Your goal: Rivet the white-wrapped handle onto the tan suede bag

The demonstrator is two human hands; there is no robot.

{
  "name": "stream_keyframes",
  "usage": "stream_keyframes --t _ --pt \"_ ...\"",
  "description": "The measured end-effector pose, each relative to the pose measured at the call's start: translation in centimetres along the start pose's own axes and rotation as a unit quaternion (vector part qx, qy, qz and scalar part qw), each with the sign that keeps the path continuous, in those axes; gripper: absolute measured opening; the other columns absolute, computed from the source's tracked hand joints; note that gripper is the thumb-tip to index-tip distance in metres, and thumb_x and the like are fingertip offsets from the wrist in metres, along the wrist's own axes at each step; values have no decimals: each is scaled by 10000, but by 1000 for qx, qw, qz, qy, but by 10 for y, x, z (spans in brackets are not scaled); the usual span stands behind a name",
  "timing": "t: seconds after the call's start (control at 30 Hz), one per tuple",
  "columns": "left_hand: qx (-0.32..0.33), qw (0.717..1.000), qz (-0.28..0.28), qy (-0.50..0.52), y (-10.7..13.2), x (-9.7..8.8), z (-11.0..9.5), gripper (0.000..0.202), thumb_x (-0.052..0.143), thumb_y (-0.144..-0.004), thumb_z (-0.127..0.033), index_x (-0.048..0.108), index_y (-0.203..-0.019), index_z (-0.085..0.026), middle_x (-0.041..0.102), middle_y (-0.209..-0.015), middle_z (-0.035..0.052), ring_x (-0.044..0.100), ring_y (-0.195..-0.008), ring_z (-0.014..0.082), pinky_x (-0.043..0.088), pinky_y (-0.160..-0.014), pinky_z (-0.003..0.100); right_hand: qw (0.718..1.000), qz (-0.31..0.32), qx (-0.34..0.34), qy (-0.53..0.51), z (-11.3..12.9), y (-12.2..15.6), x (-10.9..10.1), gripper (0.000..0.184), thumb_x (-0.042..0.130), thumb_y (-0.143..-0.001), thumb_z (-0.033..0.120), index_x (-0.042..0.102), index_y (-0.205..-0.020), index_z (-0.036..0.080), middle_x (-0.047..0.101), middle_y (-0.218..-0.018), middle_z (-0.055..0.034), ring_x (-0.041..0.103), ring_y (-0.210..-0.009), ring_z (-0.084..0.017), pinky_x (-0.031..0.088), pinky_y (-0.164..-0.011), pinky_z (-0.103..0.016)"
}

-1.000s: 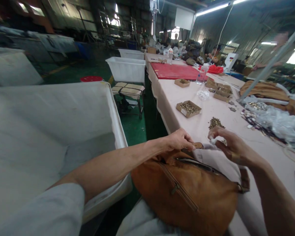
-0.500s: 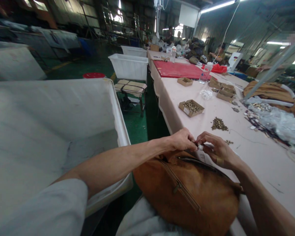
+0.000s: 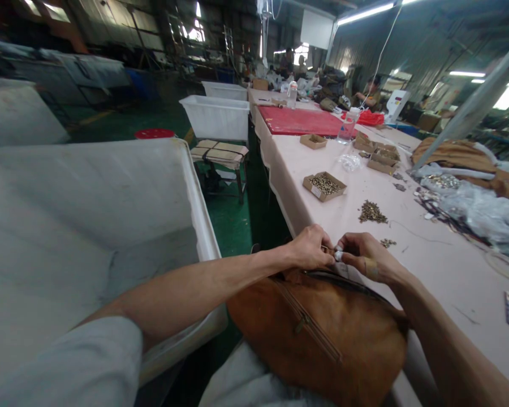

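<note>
A brown bag [image 3: 322,333], leather-looking and with a zipper across its front, lies over my lap against the table's edge. At its top, my left hand [image 3: 311,249] is closed on a small brown part of the bag. My right hand [image 3: 365,254] meets it there, thumb and fingers bent in a pinch. Some white covering shows at the right fingertips, and a tan bandage is wrapped near the thumb's base. Whatever sits between the right fingertips is too small to make out. Just beyond that hand lies a small group of brass-coloured metal pieces [image 3: 387,243].
On the pale-covered table [image 3: 432,288] are a larger pile of metal pieces [image 3: 372,212], a cardboard box of studs [image 3: 324,185], a water bottle [image 3: 348,125] and plastic bags [image 3: 462,198]. A large white bin [image 3: 152,186] stands at my left, a stool [image 3: 219,154] beyond it.
The view has shifted slightly. My right fingers have closed in tighter beside the left ones at the bag's top edge; the left hand keeps its grip.
</note>
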State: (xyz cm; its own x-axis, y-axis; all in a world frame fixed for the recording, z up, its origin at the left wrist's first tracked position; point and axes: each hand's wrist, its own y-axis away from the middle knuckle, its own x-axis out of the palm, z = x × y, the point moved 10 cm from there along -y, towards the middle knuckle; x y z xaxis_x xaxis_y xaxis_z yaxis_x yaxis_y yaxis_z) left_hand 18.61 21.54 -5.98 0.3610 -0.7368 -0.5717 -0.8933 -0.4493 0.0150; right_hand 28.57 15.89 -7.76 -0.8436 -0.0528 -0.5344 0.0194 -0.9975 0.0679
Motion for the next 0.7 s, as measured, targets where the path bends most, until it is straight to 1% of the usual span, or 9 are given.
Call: stream_keyframes --t 0.07,0.2,0.3,0.4,0.53,0.63,0.7 --pt "4 1000 -11 -3 1 -1 -3 275 745 -671 -276 806 -871 -97 652 -653 5 555 -611 131 368 -517 225 1000 2 9 -20 -2 1 -1 122 699 -799 226 654 -892 161 673 -770 -12 572 -695 -157 413 -631 -276" --pt "23 999 -40 -5 3 -6 -9 311 778 -663 -291 799 -913 -106 693 -712 17 596 -652 143 402 -549 226 992 -2 29 -120 -2 4 -1 252 785 -765 299 646 -908 145 684 -793 -31 580 -700 -158 420 -630 -274" --pt "44 997 -55 -10 4 -8 -13 303 783 -669 -281 792 -917 -107 701 -731 23 606 -669 145 409 -565 227 984 -10 38 -173 1 5 0 312 838 -728 318 647 -898 139 680 -789 -35 575 -689 -151 418 -619 -269" --pt "47 997 -56 -6 3 -10 -13 283 770 -674 -258 790 -913 -107 693 -720 20 599 -663 142 403 -564 227 978 -14 43 -203 3 4 2 325 866 -699 304 648 -874 137 669 -752 -27 557 -654 -135 392 -577 -251" --pt "30 998 -43 32 1 -11 -9 305 783 -670 -271 783 -920 -96 688 -719 16 595 -660 137 423 -570 222 965 4 66 -253 -4 6 3 375 890 -677 331 662 -900 133 647 -685 -11 490 -538 -99 284 -483 -226" --pt "33 998 -46 39 -1 -12 -8 323 794 -662 -277 776 -925 -90 706 -758 27 617 -695 149 440 -591 228 959 19 62 -276 -5 9 -1 375 871 -722 377 681 -932 131 684 -725 -37 516 -538 -103 292 -486 -226" --pt "43 997 -43 40 -2 -12 -8 325 796 -666 -280 777 -933 -95 718 -787 33 632 -721 158 444 -602 231 960 19 57 -273 -2 9 -4 386 864 -742 405 693 -949 128 702 -756 -52 529 -550 -105 297 -491 -225"
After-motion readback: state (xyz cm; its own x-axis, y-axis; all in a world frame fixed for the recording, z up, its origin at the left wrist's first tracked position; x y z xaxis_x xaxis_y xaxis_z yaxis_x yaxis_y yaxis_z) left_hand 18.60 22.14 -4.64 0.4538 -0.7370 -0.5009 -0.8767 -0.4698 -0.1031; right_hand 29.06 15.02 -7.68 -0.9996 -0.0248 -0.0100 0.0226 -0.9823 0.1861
